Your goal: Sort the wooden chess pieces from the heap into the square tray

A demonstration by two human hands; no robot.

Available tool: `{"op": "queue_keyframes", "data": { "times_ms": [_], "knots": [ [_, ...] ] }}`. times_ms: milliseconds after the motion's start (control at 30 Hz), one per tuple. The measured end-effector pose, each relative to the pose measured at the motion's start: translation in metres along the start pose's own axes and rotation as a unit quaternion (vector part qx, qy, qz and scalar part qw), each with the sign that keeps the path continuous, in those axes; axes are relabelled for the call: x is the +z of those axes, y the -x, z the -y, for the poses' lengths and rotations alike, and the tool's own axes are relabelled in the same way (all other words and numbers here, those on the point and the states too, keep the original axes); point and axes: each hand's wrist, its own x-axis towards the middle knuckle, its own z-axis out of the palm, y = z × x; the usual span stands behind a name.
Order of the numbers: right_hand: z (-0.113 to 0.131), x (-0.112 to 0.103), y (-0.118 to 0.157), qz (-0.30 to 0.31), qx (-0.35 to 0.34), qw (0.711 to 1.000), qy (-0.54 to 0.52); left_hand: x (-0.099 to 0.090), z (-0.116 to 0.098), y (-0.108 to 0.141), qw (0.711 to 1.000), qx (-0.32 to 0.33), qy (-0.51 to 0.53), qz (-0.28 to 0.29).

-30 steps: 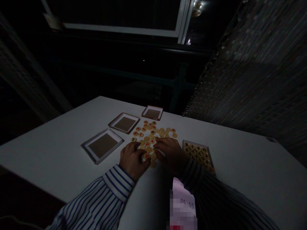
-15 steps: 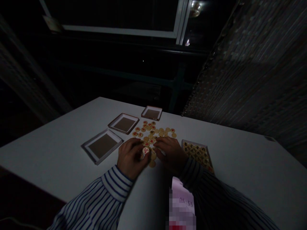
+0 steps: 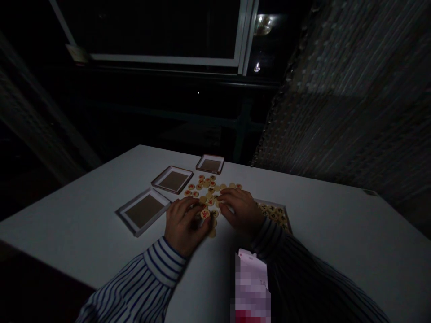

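Between the thumb and fingers of my left hand point(image 3: 184, 225) is a round piece with a red character point(image 3: 205, 214). My right hand point(image 3: 240, 210) hovers over the right side of the loose pieces, thumb and fingers curved; whatever lies under its fingertips is hidden. Several pale round pieces point(image 3: 210, 190), some with red or black characters and some plain, are scattered on the white table beyond and between my hands. Right of my right hand, a box point(image 3: 287, 215) holds rows of pieces with black characters, partly covered by my wrist.
Three shallow open trays stand left of and behind the pieces: a grey-edged one point(image 3: 143, 211), a brown-edged one point(image 3: 172, 179) and a small one point(image 3: 210, 164). A phone-like pink object point(image 3: 252, 273) lies near my right forearm on the white table point(image 3: 84, 215). Bead curtains hang behind.
The view has shifted slightly, so the table sits lower in it. My right hand has moved a little over the pieces, with its fingers nearer the pile. My left hand still holds the red-character piece.
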Motion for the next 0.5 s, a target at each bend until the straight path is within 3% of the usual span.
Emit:
{"op": "queue_keyframes", "data": {
  "times_ms": [500],
  "knots": [
    [-0.015, -0.052, 0.024, -0.061, 0.015, 0.998, -0.013, 0.015, -0.038, -0.031, 0.998, 0.012, 0.061, -0.009]
  ]
}}
